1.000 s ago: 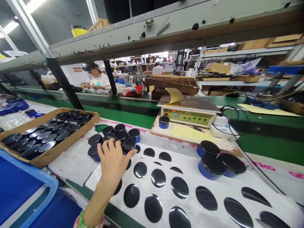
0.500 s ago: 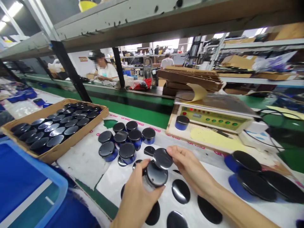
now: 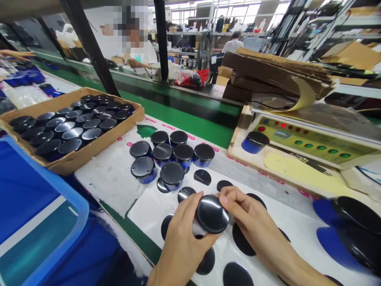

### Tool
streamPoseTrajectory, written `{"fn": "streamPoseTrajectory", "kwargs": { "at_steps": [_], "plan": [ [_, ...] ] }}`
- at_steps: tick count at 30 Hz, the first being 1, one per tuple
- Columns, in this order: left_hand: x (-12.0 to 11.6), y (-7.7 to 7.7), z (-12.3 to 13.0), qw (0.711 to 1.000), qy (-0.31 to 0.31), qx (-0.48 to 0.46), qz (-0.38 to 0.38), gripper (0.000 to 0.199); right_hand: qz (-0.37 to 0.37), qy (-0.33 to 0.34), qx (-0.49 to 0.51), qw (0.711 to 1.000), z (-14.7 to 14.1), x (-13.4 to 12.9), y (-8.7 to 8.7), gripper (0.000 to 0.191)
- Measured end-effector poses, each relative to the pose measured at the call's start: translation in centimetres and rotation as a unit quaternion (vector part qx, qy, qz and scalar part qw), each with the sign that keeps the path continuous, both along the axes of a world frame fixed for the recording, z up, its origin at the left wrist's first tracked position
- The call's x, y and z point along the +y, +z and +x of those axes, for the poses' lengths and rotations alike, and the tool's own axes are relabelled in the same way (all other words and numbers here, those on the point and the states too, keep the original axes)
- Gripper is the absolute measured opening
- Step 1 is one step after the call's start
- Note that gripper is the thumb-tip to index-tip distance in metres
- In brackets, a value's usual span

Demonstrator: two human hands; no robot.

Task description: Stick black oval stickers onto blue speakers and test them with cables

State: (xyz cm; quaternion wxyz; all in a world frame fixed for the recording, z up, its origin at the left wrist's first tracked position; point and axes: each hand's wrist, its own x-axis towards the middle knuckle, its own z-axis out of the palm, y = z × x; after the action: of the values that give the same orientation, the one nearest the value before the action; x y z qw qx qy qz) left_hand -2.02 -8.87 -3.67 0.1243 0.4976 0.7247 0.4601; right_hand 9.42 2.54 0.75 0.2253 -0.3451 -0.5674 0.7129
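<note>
My left hand [image 3: 186, 232] is closed around a round case; its side shows only in part between my fingers. A glossy black disc [image 3: 213, 214] lies over the top of this case, seemingly flush with it. My right hand [image 3: 248, 210] pinches the upper right edge of the disc between thumb and fingers. Below both hands spreads a white sheet [image 3: 220, 258] bearing several black discs [image 3: 238, 275]. Just beyond it stands a cluster of blue round cases with black tops [image 3: 172, 174], one of them partly over a disc on the sheet.
A cardboard tray [image 3: 98, 153] full of black-topped cases is at the left, above a blue bin [image 3: 80, 198]. At the right sit a control box with lit buttons [image 3: 303, 139] and more blue cases [image 3: 342, 242]. A co-worker [image 3: 139, 51] sits across the green bench.
The disc in my right hand has come down from above and behind the case onto its top. The camera view has tilted downward and come closer.
</note>
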Motion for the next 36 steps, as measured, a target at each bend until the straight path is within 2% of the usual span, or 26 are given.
{"fn": "streamPoseTrajectory", "kwargs": {
  "at_steps": [4, 12, 20, 36],
  "plan": [
    [-0.1, -0.1, -0.1, 1.000, -0.007, 0.007, -0.002, 0.071, 0.022, 0.001, -0.010, 1.000, 0.1, -0.1, -0.2, 0.033],
    [0.0, -0.1, 0.0, 1.000, -0.004, 0.017, -0.003, 0.071, 0.113, 0.003, -0.033, 0.993, 0.1, -0.3, 0.1, 0.029],
    [0.0, 0.1, 0.0, 1.000, -0.002, 0.014, 0.001, 0.065, 0.199, -0.012, -0.040, 0.979, 0.3, -0.4, -0.7, 0.025],
    [0.0, -0.1, 0.0, 1.000, -0.005, 0.019, -0.002, 0.071, 0.233, -0.016, -0.022, 0.972, 0.3, -0.5, -1.3, 0.022]
  ]
}}
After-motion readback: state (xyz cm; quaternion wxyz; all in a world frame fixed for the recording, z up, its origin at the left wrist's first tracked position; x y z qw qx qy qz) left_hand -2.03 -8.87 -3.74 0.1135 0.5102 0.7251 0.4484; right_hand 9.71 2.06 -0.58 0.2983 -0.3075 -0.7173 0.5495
